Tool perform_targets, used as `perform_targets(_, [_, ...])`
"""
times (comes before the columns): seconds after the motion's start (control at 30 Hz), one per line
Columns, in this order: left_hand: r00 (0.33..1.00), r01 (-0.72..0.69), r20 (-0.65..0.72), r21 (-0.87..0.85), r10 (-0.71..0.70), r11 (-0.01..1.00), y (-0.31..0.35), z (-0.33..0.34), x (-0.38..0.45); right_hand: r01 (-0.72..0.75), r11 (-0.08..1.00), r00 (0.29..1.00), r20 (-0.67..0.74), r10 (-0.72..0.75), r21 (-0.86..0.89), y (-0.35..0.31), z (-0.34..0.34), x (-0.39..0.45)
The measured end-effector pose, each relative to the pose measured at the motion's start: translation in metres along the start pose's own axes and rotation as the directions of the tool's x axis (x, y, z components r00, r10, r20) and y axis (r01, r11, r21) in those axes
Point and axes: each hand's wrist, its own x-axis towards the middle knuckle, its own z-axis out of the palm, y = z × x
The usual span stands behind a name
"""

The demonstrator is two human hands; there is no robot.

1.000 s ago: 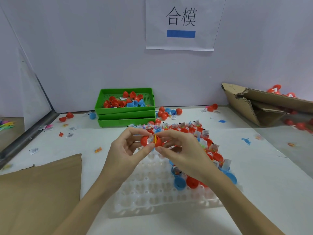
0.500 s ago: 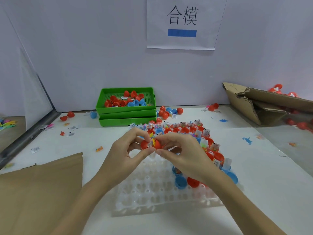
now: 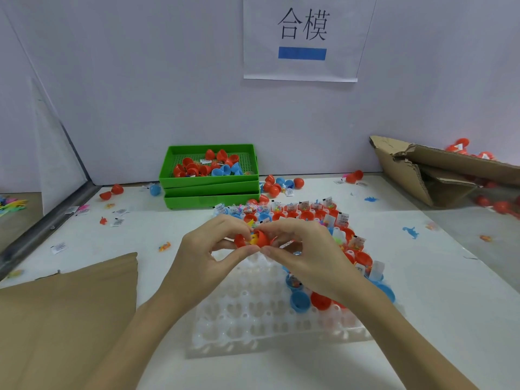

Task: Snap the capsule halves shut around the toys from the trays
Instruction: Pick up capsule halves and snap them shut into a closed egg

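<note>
Both hands meet above the clear plastic tray (image 3: 253, 313). My left hand (image 3: 208, 257) pinches one red capsule half (image 3: 239, 240). My right hand (image 3: 306, 254) pinches the other red half (image 3: 263, 239). A yellow toy (image 3: 254, 239) in a small clear packet shows in the gap between the two halves. The tray's far and right cells hold several red and blue capsule halves (image 3: 309, 215) with packed toys; its near cells stand bare.
Stacked green trays (image 3: 209, 190) with red and blue halves sit at the back. Brown cardboard (image 3: 64, 319) lies at the near left, a torn cardboard box (image 3: 439, 175) at the right. Loose capsules (image 3: 281, 184), labels and small toys are scattered over the white table.
The two red halves were pressed nearly together half a second ago; now a gap shows between them with the yellow toy in it. The hands stay in the same place.
</note>
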Motion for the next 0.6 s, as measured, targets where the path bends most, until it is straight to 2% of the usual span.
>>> perform_targets(0.17, [0.999,-0.010,0.047,0.001,0.010,1.000,0.000,0.001,-0.001,-0.010,1.000,1.000,-0.029,0.011,0.021,0.003,0.000,0.001])
perform_targets(0.3, [0.996,0.040,0.079,-0.064,-0.034,0.997,-0.002,0.002,-0.002,-0.025,0.999,0.999,-0.045,0.027,0.043,0.004,-0.002,0.003])
perform_targets(0.6, [0.986,0.155,-0.043,-0.128,-0.161,0.980,0.000,0.011,-0.005,-0.008,0.998,1.000,-0.018,0.009,0.055,0.003,0.006,0.000])
